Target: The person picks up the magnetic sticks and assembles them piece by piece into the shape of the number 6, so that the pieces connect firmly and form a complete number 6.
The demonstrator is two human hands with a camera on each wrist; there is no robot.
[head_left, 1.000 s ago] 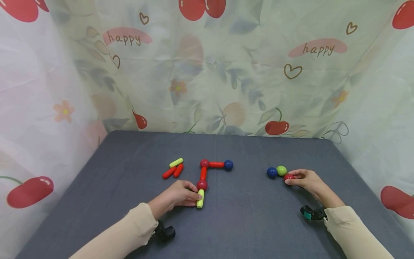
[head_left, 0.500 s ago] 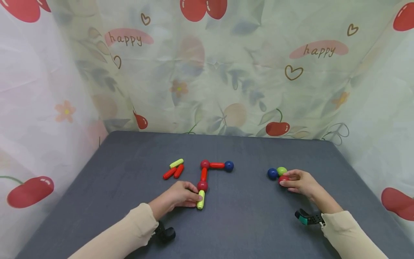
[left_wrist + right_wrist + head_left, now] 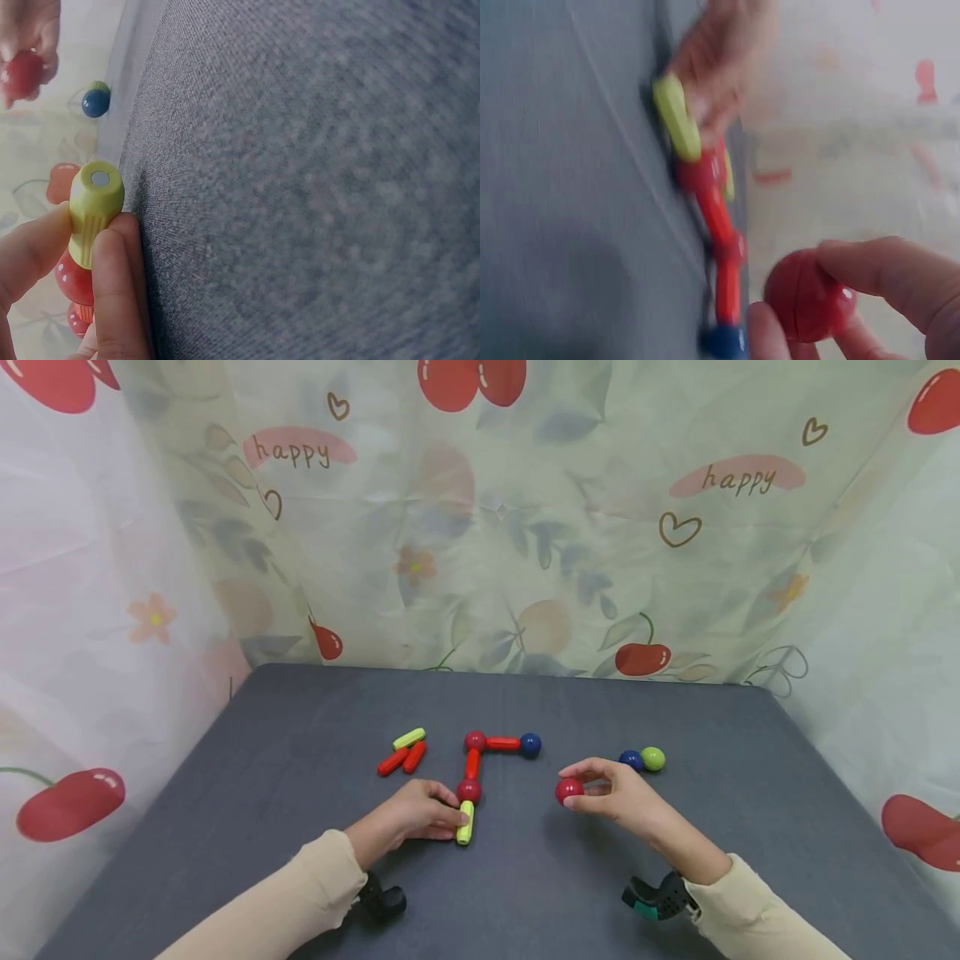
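Observation:
My left hand (image 3: 420, 810) pinches a yellow-green rod (image 3: 96, 210) between thumb and fingers. A pale metallic disc shows in the rod's free end in the left wrist view. Its far end meets a red ball (image 3: 469, 790), from which a red rod (image 3: 472, 764) runs back to another red ball (image 3: 476, 741). There the chain bends right through a second red rod (image 3: 503, 743) to a blue ball (image 3: 531, 744). My right hand (image 3: 618, 793) holds a loose red ball (image 3: 806, 294) in its fingertips, raised over the table to the right of the chain.
Left of the chain lie two red rods (image 3: 393, 762) and a yellow-green rod (image 3: 409, 738). On the right, a blue ball (image 3: 631, 759), partly behind my right hand, sits against a green ball (image 3: 653, 758). Patterned curtains (image 3: 495, 527) hang around the dark grey table (image 3: 300, 718).
My right hand has taken the red ball away from beside the blue and green balls and carried it left toward the chain. My left hand stays in place on the yellow-green rod.

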